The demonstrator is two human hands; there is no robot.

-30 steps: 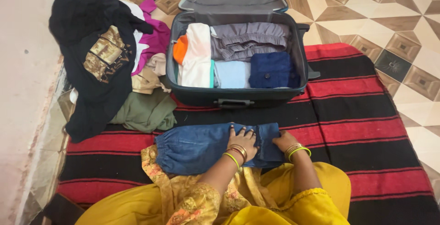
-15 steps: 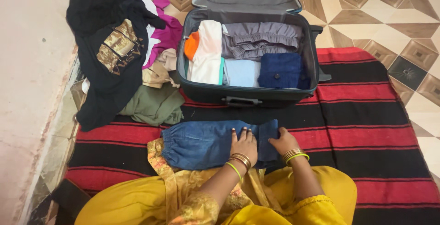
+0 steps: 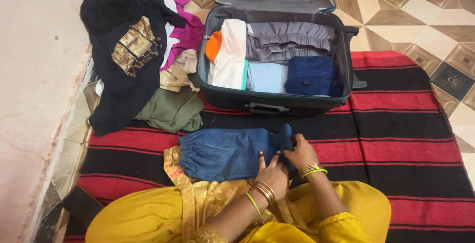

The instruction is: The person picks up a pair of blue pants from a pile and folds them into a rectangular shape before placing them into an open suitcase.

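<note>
Folded blue denim garment (image 3: 227, 153) lying on the red-and-black striped blanket (image 3: 396, 139) before the open suitcase (image 3: 274, 99); left hand (image 3: 272, 173) and right hand (image 3: 299, 153) pinching its right end together, fingertips partly hiding in cloth.

right fingers (image 3: 292, 150) hidden under denim garment (image 3: 227, 153)

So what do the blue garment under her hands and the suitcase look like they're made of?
The blue garment looks like denim: matte, mottled indigo weave with a gathered hem. The suitcase seems soft-sided woven fabric, dark and dull, with a grey cloth lining; the handle may be plastic.
</note>
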